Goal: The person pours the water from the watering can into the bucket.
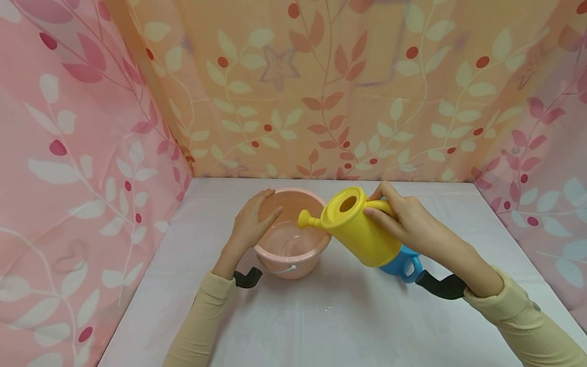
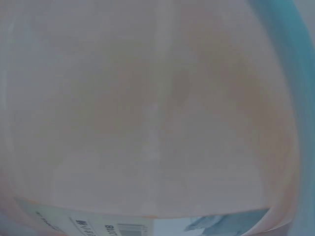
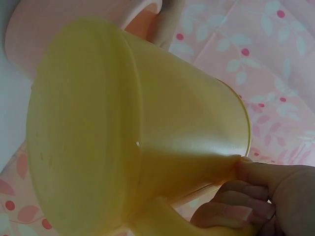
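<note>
A pink bucket [image 1: 293,265] stands on the table, water glistening in its bottom. My left hand [image 1: 249,221] holds the bucket's left rim, with the thumb over the inner side. In the left wrist view the bucket's pale wall [image 2: 147,123] fills the picture, and no fingers show. My right hand [image 1: 412,219] grips the handle of a yellow watering can [image 1: 362,234], its fingers curled round it. The can tilts left, and its spout head [image 1: 306,219] hangs over the bucket's opening. From the right wrist, the can's underside [image 3: 74,132] and the gripping hand [image 3: 256,201] are visible.
Behind the watering can stands a blue cup-like thing with a handle [image 1: 408,267], partly hidden. Small water drops lie on the white tabletop [image 1: 298,326] in front of the bucket. Patterned cloth [image 1: 321,102] closes off the back and both sides.
</note>
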Demonstrator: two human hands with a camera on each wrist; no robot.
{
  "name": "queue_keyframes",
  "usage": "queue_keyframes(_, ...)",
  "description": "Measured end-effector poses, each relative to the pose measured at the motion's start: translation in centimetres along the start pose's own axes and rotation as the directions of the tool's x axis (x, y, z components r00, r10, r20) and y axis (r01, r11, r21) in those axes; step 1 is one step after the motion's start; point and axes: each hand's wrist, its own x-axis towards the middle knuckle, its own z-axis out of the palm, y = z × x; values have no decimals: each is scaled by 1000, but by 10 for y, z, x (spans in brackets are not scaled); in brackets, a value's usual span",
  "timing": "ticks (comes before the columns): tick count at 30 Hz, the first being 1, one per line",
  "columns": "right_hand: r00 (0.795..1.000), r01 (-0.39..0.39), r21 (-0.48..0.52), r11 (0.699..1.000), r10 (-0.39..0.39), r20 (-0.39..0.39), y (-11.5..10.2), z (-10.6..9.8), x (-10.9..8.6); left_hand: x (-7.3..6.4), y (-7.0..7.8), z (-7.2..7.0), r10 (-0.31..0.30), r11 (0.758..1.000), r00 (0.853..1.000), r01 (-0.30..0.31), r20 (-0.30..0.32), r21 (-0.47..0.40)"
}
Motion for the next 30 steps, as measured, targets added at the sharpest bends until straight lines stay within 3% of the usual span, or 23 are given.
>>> queue_keyframes(30,999,-36,5,999,36,20,0,0,0,0,0,0,-8,1000,1000,8,15,1)
